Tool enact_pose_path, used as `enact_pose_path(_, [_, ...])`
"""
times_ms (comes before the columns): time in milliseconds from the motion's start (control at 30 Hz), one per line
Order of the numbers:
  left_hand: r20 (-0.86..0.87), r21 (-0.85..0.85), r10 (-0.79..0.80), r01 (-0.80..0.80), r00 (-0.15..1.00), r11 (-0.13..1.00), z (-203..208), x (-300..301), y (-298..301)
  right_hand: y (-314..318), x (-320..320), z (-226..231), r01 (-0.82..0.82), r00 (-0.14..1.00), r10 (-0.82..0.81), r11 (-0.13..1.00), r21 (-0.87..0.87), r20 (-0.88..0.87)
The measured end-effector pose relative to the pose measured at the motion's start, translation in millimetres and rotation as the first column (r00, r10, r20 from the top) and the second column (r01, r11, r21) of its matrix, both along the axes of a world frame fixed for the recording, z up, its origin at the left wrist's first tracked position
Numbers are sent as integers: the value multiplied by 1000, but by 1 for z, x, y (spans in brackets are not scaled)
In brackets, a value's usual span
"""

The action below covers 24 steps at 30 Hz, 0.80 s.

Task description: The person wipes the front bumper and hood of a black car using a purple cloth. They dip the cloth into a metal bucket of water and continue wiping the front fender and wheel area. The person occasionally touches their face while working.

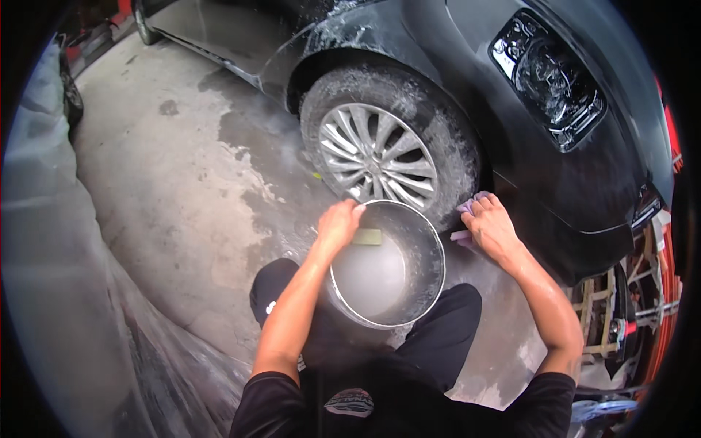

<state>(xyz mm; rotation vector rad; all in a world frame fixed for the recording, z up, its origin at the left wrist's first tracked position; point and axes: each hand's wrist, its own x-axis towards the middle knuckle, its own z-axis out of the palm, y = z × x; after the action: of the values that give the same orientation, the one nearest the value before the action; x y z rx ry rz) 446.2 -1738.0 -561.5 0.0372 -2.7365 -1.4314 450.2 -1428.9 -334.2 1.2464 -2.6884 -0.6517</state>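
Note:
My left hand (340, 225) is closed at the upper left rim of a dark bucket (431, 252), its thumb on the edge. Cloudy grey water (371, 274) stands in the bucket. Beside those fingers, inside the rim, a flat yellow-green block (367, 236) shows; whether the hand touches it I cannot tell. In my right hand (493, 228) a crumpled purple cloth (475, 201) is bunched, near the tyre and the lower edge of the black car's bumper (544, 197). A pale purple strip (460, 236) sticks out below that hand.
The wheel (376, 157) with its silver rim stands just beyond the bucket. Whitish residue marks the fender (358, 33). Plastic sheeting (66, 241) hangs along the left. Wet patches darken the concrete floor (161, 175). Racks with parts (610, 314) stand at right.

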Motion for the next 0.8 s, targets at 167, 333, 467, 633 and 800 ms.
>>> enact_pose_path(167, [56, -68, 16, -12, 998, 998, 13, 10, -15, -43, 40, -6, 16, 984, 78, 857, -515, 161])
enact_pose_path(333, [-9, -74, 26, -27, 1000, 997, 10, 10, -11, -42, 70, -35, 384, 810, 141, 608, -695, 570])
enact_pose_path(467, [-77, -105, 37, -45, 996, 993, 10, 11, -4, -52, 83, -36, 580, 732, 151, 373, -724, 664])
enact_pose_path(633, [-105, -126, 64, -78, 992, 989, 8, 12, -15, -70, 83, -44, 562, 784, 206, 163, -811, 585])
enact_pose_path(800, [-50, -96, 79, -84, 996, 992, 16, 20, -8, -34, 85, -64, 627, 759, 272, -65, -776, 591])
